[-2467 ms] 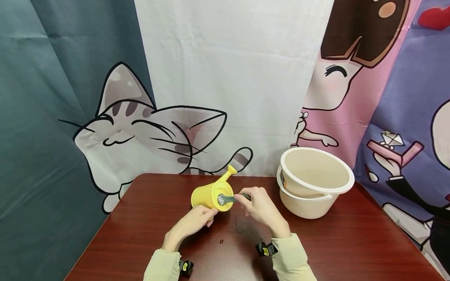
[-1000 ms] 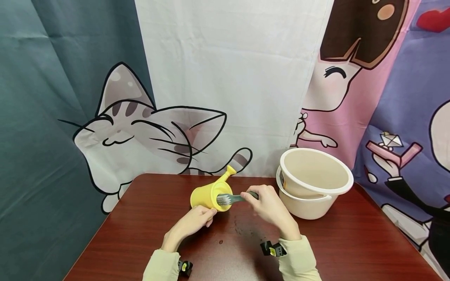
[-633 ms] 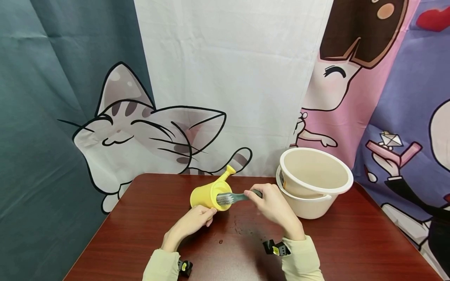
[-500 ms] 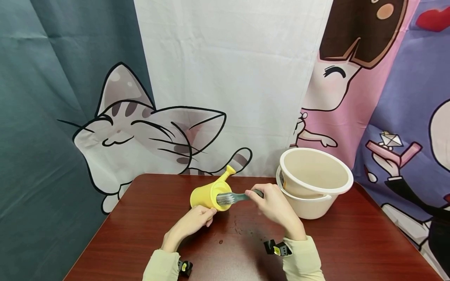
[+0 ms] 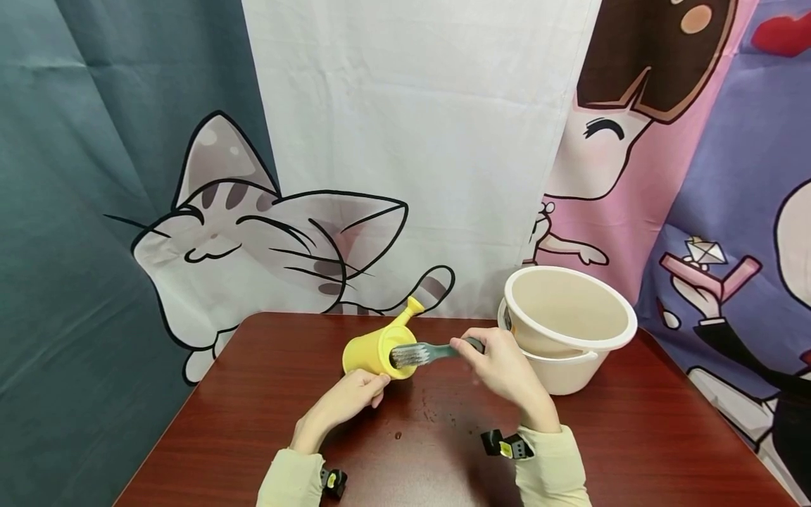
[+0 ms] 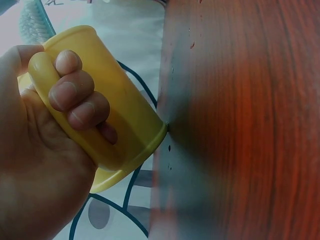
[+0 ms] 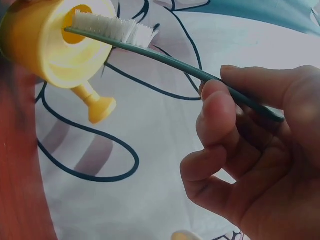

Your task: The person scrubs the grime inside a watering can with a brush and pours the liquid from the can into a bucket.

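A yellow watering can (image 5: 369, 353) leans over the table with its opening turned to the right and its spout up at the back. My left hand (image 5: 350, 401) grips it by the handle; in the left wrist view the fingers curl through the handle loop (image 6: 65, 115). My right hand (image 5: 503, 370) pinches the dark green handle of a brush (image 7: 175, 62) between thumb and fingers. White bristles (image 7: 115, 26) fill the brush's head, whose tip sits at the can's round opening, most of the bristles outside it.
Two cream basins (image 5: 564, 380), one tilted inside the other, stand at the back right of the brown table (image 5: 253, 394). Water drops (image 5: 398, 435) dot the tabletop before the can. A printed curtain (image 5: 418, 141) hangs behind the table's back edge.
My right hand has moved to the right, drawing the brush out of the can's opening so more bristles show. My left hand and the watering can stay nearly in place.
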A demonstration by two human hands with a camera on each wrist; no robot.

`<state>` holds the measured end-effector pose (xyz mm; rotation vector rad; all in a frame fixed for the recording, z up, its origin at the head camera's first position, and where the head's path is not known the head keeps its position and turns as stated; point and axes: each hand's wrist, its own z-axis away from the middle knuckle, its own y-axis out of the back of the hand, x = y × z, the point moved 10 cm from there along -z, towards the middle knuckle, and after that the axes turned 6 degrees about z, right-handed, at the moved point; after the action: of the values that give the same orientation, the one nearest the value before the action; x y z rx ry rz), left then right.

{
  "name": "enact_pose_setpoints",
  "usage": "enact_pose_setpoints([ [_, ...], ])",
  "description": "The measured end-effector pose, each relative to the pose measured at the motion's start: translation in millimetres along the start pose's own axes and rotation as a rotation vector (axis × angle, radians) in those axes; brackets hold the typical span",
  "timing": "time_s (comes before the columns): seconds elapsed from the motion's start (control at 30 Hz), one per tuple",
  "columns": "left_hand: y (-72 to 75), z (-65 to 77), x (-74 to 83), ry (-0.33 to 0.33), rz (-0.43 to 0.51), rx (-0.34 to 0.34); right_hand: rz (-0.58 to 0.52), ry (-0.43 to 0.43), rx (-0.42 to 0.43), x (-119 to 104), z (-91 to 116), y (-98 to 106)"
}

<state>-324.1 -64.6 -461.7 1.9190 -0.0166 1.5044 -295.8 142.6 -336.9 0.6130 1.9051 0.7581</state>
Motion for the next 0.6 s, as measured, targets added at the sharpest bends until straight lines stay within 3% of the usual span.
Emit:
enact_pose_setpoints([
  [0.37,0.0,-1.2,-3.1,-0.009,0.000,0.007,-0.055,-0.043,0.079,16.7,1.3,18.0],
  [0.6,-0.2,-2.2,-3.8,-0.009,0.012,0.010,-0.105,-0.123,0.161,37.7,-2.3,20.4],
])
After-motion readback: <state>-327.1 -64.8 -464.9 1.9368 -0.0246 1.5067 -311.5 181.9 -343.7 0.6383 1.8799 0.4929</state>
